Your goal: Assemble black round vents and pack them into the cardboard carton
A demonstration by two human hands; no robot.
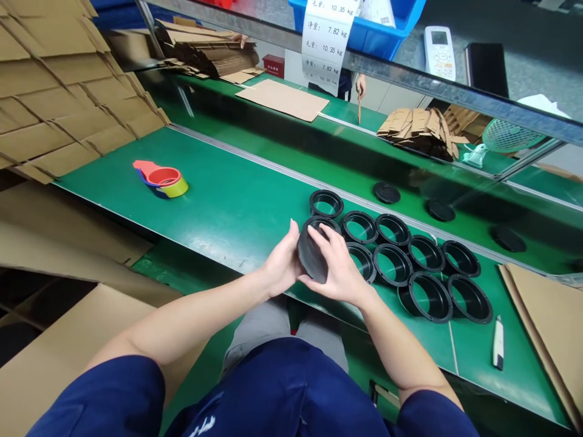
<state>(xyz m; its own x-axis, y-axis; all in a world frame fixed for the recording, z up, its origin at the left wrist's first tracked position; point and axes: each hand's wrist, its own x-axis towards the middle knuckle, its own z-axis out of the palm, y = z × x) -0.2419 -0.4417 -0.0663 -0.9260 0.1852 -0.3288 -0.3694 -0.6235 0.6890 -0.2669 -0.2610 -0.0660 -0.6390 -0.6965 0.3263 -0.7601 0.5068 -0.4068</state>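
Between both hands, over the near edge of the green table, a round black part is held tilted. My left hand has its palm and fingers against the left side of it, thumb up. My right hand grips it from the right, fingers over the top and thumb below. Just behind it is a black ring, partly hidden by the right hand. Several open black rings stand in rows on the green table to the right.
Nested coloured rings lie on the left. Stacked cardboard rises at far left. A white cutter and cardboard sheets are at right. Black discs lie on the belt. A metal shelf crosses above. Another person's hand is across the table.
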